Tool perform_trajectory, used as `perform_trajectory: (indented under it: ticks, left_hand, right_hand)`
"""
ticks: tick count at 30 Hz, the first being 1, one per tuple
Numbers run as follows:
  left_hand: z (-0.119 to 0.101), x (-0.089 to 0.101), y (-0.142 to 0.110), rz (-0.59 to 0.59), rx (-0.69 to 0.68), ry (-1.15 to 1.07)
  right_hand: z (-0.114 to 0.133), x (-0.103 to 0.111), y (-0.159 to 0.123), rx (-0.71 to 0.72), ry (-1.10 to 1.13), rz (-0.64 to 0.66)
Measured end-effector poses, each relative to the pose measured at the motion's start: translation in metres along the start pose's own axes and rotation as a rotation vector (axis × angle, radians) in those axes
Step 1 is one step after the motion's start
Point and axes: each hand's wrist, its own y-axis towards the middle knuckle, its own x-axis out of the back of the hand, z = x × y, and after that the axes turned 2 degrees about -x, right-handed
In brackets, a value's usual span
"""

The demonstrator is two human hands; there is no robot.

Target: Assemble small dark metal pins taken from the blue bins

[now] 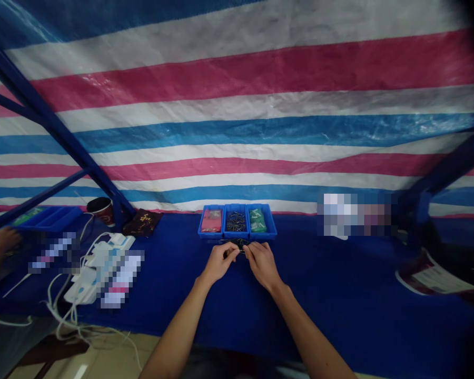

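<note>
My left hand (221, 261) and my right hand (262, 264) meet close together over the blue tabletop (245, 310), thumbs and fingers pinched. A small dark heap (240, 242) lies at their fingertips; what each hand pinches is too small to make out. Just beyond stand three joined blue bins. In the left bin (199, 227) is a pink-red packet (212, 220). Loose dark metal pieces (236, 221), like screws, fill the middle one. Inside the right bin (274, 231) is a green packet (257, 220) with small pale pieces.
A white power strip (98, 268) with tangled cables lies left, near a dark cup (100, 210) and brown wrapper (142, 222). Another person's hand (2, 242) is at far left by a blue tray (57, 218). A round container (438, 276) sits right. Striped sheeting hangs behind.
</note>
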Motion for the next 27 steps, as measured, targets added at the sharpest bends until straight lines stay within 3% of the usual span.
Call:
perform_trajectory:
  ticks: [5, 11, 27]
  left_hand:
    - [-0.0006, 0.0012, -0.0005, -0.022, 0.016, -0.01]
    - [-0.0018, 0.0016, -0.0004, -0.021, 0.015, -0.007]
    - [-0.0009, 0.0011, -0.0006, -0.01, 0.007, 0.001]
  right_hand:
    - [-0.0039, 0.0034, -0.0008, -0.045, 0.099, -0.078]
    - [-0.0025, 0.0032, -0.0004, 0.025, 0.144, -0.036]
    - [-0.0019, 0.0046, -0.0006, 0.001, 0.124, -0.03]
